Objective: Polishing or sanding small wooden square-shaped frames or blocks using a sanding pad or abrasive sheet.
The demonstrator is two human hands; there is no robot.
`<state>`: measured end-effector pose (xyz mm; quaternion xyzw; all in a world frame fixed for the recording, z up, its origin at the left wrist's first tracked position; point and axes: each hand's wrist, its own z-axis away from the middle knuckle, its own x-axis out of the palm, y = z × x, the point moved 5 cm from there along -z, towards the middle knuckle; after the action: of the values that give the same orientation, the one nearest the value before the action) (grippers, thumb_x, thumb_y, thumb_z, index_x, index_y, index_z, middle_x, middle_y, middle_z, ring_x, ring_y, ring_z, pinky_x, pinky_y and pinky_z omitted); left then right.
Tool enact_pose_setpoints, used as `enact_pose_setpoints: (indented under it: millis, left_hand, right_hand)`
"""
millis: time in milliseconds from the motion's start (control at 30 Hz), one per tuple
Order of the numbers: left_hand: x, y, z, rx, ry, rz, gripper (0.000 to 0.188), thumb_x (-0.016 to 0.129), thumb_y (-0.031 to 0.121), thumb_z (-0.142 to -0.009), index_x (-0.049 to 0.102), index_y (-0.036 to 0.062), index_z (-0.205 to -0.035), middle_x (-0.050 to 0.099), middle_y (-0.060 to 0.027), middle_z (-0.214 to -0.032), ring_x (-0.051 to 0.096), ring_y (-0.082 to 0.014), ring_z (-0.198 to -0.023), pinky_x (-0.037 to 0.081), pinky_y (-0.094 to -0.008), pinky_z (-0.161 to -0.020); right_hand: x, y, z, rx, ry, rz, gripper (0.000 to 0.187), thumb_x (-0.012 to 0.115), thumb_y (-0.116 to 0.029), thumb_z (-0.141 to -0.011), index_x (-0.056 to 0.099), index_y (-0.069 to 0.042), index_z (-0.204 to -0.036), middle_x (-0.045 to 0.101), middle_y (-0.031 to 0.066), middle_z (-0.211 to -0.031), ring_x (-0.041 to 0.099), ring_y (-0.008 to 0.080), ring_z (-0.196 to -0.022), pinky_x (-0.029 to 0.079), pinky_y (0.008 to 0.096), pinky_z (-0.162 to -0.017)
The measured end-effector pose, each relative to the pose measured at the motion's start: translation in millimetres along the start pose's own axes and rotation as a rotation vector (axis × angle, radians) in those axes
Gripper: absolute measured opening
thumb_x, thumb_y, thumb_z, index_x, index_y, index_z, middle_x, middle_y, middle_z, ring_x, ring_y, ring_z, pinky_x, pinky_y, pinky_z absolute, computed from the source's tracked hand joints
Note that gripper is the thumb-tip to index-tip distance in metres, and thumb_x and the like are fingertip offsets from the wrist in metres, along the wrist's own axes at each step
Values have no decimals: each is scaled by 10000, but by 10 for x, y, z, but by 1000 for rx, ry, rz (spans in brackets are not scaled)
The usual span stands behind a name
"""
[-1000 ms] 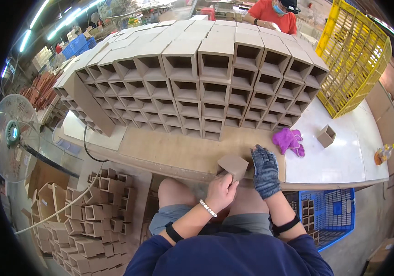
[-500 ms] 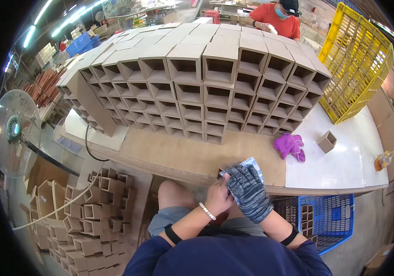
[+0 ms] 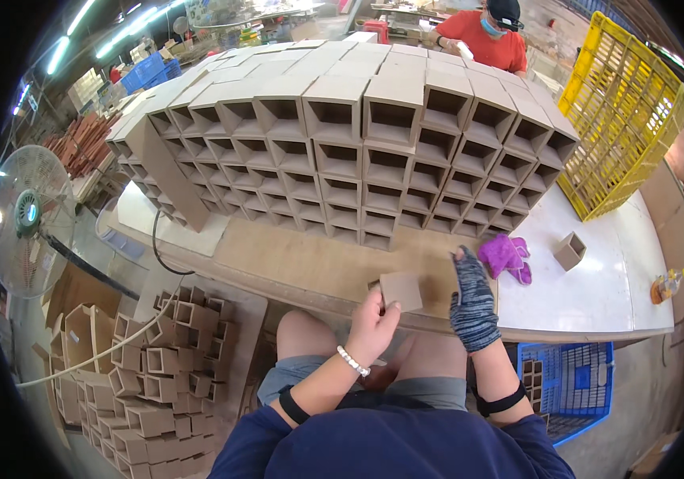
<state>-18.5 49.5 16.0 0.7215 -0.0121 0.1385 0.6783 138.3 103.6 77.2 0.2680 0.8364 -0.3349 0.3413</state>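
Note:
My left hand (image 3: 374, 323), bare and wearing a white bead bracelet, grips a small square brown box (image 3: 401, 291) over the table's front edge. Its fingers and thumb pinch the box's near left side, and a flat face shows upward. To its right, my right hand (image 3: 474, 303) in a grey-black knitted glove is raised on edge, fingers stretched out, apart from the box. No sheet shows by the glove, and its palm side is partly hidden. A purple cloth (image 3: 503, 257) lies just beyond the glove.
Stacked open square boxes (image 3: 334, 120) wall off the table's far side. One box (image 3: 570, 251) stands alone at right, near a small bottle (image 3: 668, 286) and a yellow crate (image 3: 621, 120). A blue crate (image 3: 589, 391) sits below; a fan (image 3: 31, 215) and piled boxes (image 3: 150, 391) are at left.
My hands have moved apart, the gloved one to the right and upward. The box in my left hand has come into clear view. The blue-and-white printed sheet by the glove no longer shows.

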Motion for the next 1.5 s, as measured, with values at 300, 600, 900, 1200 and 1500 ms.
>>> enact_pose_setpoints:
  millis: [300,600,900,1200,1500]
  left_hand:
    - [173,152,134,429,-37,-745,355,547,110,-784,427,-40,-1082,530,-195,-728,527,-368,-664,420,-441,-576]
    - [191,185,90,395,-101,-784,376,558,111,-749,431,-32,-1072,542,-200,-714,536,-363,-678,431,-444,-597]
    - [192,244,-34,331,-133,-759,351,521,95,-766,426,-22,-1083,554,-185,-659,545,-360,-624,427,-450,-553]
    - [135,200,-191,216,-217,-774,405,513,108,-809,402,-6,-1181,596,-174,-736,578,-324,-631,441,-376,-536]
    - [154,190,-167,289,-210,-810,469,512,150,-795,369,-12,-1212,570,-196,-646,557,-369,-599,432,-452,-544]
  right_hand:
    - [337,-52,-50,-47,-57,175,366,467,-109,-811,484,-26,-1168,550,186,-1089,519,324,-1025,359,438,-927]
    - [360,-134,-127,-18,-113,249,341,411,-73,-839,471,41,-1154,528,213,-1125,490,332,-1073,339,387,-965]
    - [343,-344,-46,-93,-146,189,380,411,-71,-854,417,40,-1218,470,240,-1194,473,342,-1100,350,404,-961]
    - [452,-171,-79,-71,-148,294,400,423,-99,-831,423,40,-1206,472,211,-1210,459,325,-1121,331,400,-971]
    - [425,-282,-105,-16,-303,288,450,427,-124,-807,409,14,-1235,442,192,-1256,418,299,-1177,289,427,-995]
